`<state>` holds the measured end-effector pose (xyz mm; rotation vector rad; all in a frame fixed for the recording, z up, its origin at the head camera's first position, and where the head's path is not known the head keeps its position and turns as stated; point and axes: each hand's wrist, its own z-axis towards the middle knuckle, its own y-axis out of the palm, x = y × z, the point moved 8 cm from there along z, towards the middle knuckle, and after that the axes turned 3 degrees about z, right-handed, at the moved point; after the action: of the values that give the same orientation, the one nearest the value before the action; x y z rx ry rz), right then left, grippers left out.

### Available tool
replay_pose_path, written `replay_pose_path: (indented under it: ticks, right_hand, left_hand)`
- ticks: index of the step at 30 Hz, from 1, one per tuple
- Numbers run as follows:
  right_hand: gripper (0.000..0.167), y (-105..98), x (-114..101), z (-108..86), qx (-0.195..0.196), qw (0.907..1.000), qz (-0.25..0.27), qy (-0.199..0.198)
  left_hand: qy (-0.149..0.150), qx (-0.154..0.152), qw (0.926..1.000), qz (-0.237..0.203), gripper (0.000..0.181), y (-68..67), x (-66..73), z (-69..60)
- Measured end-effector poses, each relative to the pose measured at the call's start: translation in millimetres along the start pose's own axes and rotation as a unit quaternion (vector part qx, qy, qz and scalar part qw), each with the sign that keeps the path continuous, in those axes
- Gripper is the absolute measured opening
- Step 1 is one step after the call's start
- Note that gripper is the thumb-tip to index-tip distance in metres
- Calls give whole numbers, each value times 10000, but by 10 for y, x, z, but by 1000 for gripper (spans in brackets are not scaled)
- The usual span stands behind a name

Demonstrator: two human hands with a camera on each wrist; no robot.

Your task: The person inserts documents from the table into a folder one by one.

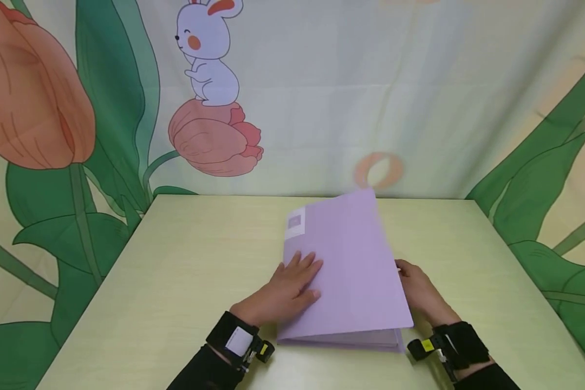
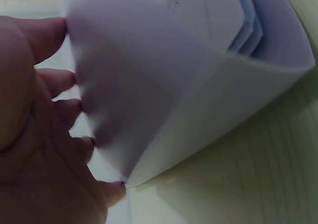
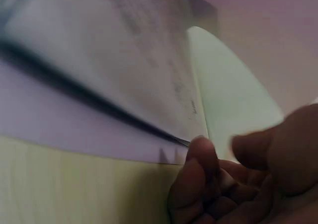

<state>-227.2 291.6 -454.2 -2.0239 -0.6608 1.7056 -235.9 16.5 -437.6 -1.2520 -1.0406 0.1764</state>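
A lilac folder [image 1: 341,271] lies on the table with its front cover sloping up toward the right edge. My left hand [image 1: 286,292] rests on the cover's left part, fingers spread. Its fingertips touch the cover [image 2: 129,85] in the left wrist view. At the folder's right edge is my right hand [image 1: 421,292]. In the right wrist view its fingers [image 3: 198,184] are bent beside the corner of some printed sheets [image 3: 119,75], and a gap parts thumb from index finger. A pale greenish sheet [image 3: 228,80] stands behind them. Whether the index fingertip touches paper is unclear.
The folder stands on a pale wooden table [image 1: 200,244]. Behind it hangs a curtain [image 1: 322,108] printed with a rabbit and tulips. A white label [image 1: 294,222] marks the folder's upper left. Black camera straps [image 1: 231,336] circle both wrists.
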Motion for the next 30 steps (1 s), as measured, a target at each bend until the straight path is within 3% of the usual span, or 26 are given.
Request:
replay_pose_path:
  ticks: [2, 4, 6, 8, 10, 13, 17, 24, 30]
  right_hand:
    - [49, -77, 101, -18, 119, 9953, 819, 503]
    - [57, -102, 133, -44, 133, 9935, 842, 752]
    - [65, -63, 72, -70, -32, 9975, 253, 652]
    - [77, 10, -39, -88, -148, 9963, -795, 305]
    - [90, 102, -140, -107, -173, 9846, -1737, -23]
    - [102, 246, -211, -136, -207, 9659, -2572, -197]
    - [105, 378, -244, -175, -356, 9546, -2941, -318]
    - [104, 418, -287, -177, -490, 9584, -2782, -404]
    - [101, 493, -341, -104, -532, 9598, -2705, -532]
  left_hand:
    - [-98, -223, 9982, 550, 68, 92, 12, 21]
    - [-241, -404, 9941, 981, 69, 154, 27, 19]
    - [-412, -495, 9895, 1295, 69, 193, 38, 7]
    - [-558, -475, 9851, 1553, 69, 212, 47, -6]
    - [-679, -400, 9816, 1740, 68, 217, 60, -15]
    - [-768, -297, 9778, 1925, 68, 223, 76, -17]
    - [-729, -185, 9828, 1685, 69, 193, 28, -28]
    - [-646, -192, 9926, 1011, 82, -1, -222, -155]
    - [-688, -192, 9922, 1024, 86, -90, -323, -146]
